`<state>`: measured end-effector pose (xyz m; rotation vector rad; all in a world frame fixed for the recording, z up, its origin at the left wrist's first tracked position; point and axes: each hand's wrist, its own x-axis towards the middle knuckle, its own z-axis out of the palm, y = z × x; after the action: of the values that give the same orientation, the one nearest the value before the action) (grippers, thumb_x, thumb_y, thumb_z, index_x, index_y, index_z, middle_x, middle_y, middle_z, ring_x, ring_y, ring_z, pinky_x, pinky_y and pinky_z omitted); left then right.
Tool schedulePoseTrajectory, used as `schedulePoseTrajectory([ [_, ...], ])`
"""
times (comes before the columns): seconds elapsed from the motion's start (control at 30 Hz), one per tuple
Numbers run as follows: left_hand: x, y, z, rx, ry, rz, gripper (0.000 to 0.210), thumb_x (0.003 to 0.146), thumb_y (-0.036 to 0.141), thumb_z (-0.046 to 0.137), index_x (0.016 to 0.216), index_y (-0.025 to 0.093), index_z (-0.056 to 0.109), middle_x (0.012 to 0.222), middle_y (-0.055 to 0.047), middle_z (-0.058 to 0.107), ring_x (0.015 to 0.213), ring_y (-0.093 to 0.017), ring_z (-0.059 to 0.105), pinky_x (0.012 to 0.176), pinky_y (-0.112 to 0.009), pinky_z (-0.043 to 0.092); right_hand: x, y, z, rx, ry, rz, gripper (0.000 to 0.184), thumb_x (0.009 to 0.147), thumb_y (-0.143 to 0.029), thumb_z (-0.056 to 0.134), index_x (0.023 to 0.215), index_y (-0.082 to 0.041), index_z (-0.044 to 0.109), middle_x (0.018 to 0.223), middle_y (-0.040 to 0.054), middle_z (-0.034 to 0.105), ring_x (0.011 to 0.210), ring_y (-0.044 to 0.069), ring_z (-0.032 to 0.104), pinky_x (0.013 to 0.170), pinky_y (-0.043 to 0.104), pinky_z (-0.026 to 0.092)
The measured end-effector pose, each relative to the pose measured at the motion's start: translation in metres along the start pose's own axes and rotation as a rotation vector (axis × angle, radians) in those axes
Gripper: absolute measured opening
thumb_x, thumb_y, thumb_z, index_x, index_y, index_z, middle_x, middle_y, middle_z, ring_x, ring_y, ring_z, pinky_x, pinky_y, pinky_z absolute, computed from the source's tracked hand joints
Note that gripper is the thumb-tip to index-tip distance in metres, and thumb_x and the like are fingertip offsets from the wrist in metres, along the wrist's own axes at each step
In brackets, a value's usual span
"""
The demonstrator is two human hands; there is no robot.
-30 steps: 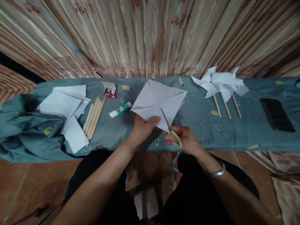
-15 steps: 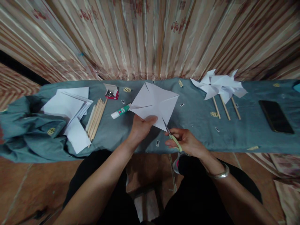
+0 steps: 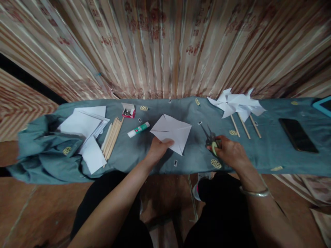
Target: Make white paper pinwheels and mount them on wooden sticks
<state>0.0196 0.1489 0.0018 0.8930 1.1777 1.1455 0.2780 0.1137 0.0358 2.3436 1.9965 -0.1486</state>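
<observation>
In the middle of the cloth lies a white paper square (image 3: 176,132) with slits cut in from its corners. My left hand (image 3: 159,148) pinches its near left edge, thumb on top. To the right, my right hand (image 3: 230,151) grips scissors (image 3: 210,139) by their light green handles, the blades parted and pointing away, apart from the paper. Just left of the paper lies a glue stick (image 3: 139,130). Behind that stands an open small red and white box (image 3: 128,112) with small metal pieces inside.
Wooden sticks (image 3: 113,137) and a stack of white paper (image 3: 80,122) lie left on the grey-green cloth (image 3: 144,158). Paper pinwheels (image 3: 236,103) on sticks lie at the right, near a black phone (image 3: 298,135) and a blue-edged object (image 3: 323,105). A curtain (image 3: 165,51) hangs behind.
My right hand has moved right with the scissors, away from the paper's near corner. The blades have come out of the paper. My left hand still holds the square.
</observation>
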Motion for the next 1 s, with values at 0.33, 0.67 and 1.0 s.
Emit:
schedulePoseTrajectory([
  [0.33, -0.007, 0.006, -0.005, -0.021, -0.08, -0.1, 0.034, 0.057, 0.022, 0.081, 0.086, 0.014, 0.067, 0.088, -0.007, 0.075, 0.078, -0.02, 0.069, 0.071, -0.032, 0.056, 0.013, 0.001, 0.0, -0.068, 0.052, 0.07, 0.047, 0.086, -0.049, 0.059, 0.116, -0.012, 0.063, 0.086, 0.0169, 0.074, 0.086, 0.035, 0.072, 0.07, 0.038, 0.05],
  [0.67, -0.013, 0.03, -0.052, 0.274, -0.058, -0.051, 0.05, 0.075, 0.064, 0.061, 0.06, 0.017, 0.067, 0.049, -0.003, 0.06, 0.04, -0.012, 0.051, 0.043, -0.024, 0.04, 0.017, -0.009, -0.004, -0.057, 0.053, 0.066, 0.041, 0.087, -0.042, 0.058, 0.113, -0.01, 0.064, 0.087, 0.021, 0.074, 0.087, 0.039, 0.071, 0.073, 0.042, 0.05],
  [1.0, 0.02, 0.034, -0.114, 1.046, 0.245, 0.531, 0.042, 0.071, 0.021, 0.069, 0.113, 0.017, 0.068, 0.12, -0.013, 0.068, 0.12, -0.033, 0.056, 0.106, -0.049, 0.041, 0.019, -0.016, -0.009, -0.092, 0.055, 0.061, 0.038, 0.083, -0.04, 0.061, 0.106, -0.01, 0.064, 0.085, 0.0185, 0.073, 0.086, 0.035, 0.071, 0.073, 0.039, 0.049],
])
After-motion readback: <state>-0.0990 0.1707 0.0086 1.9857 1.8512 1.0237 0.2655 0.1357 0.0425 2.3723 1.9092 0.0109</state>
